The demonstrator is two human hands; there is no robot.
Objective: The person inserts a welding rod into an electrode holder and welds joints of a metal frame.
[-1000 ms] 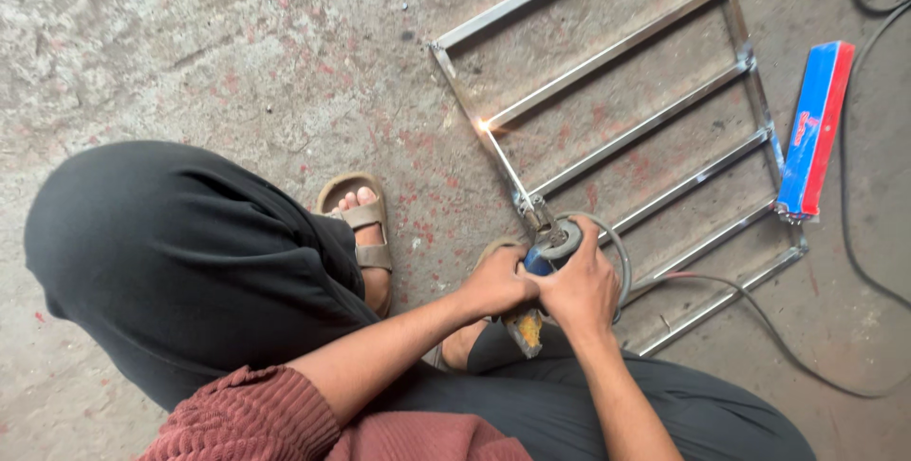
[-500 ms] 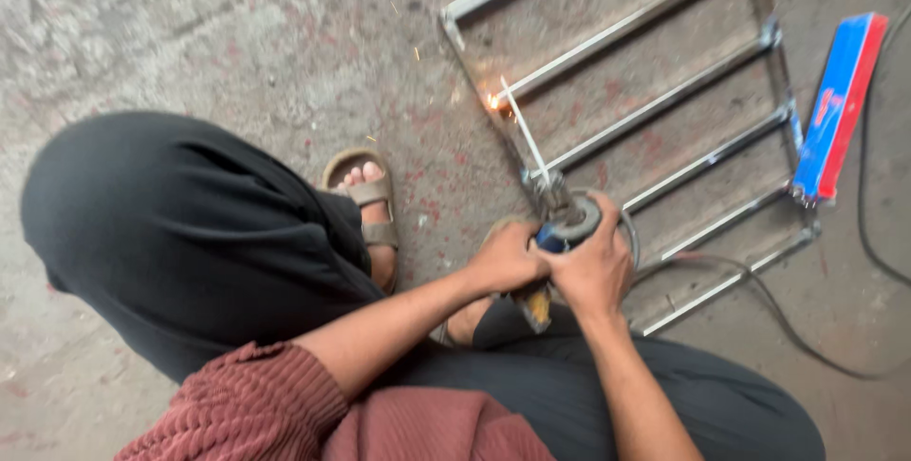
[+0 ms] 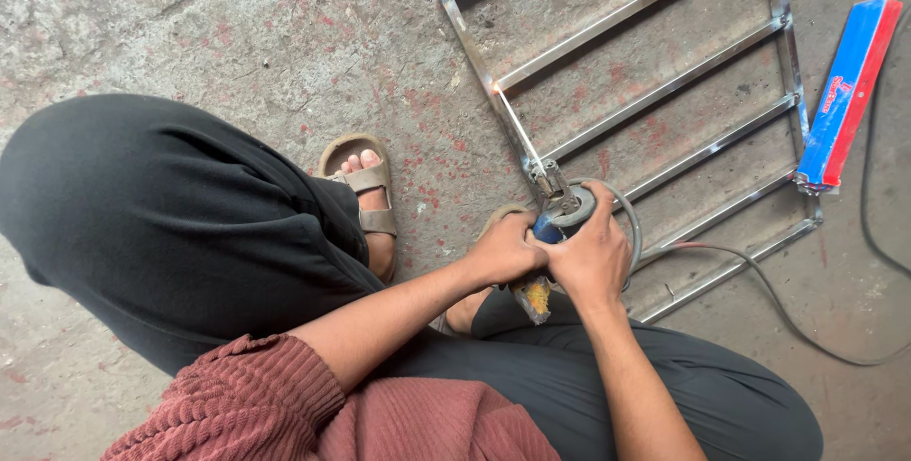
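Observation:
Both my hands grip a welding electrode holder (image 3: 560, 210) with a blue handle. My left hand (image 3: 506, 248) wraps the handle from the left, and my right hand (image 3: 596, 254) closes over its top and right side. A thin welding rod (image 3: 517, 129) runs from the holder up to a joint of a shiny steel grille frame (image 3: 664, 91) lying on the concrete floor. A small bright glow (image 3: 494, 88) shows at the rod's tip on the frame's left rail.
I squat in black trousers, one sandalled foot (image 3: 365, 186) left of the frame. A blue and red long box (image 3: 847, 91) lies right of the frame. A cable (image 3: 759, 281) runs from the holder across the floor to the right.
The view has shifted slightly. The rod's glowing tip stays at the joint on the frame's left rail, and both hands keep their grip on the holder.

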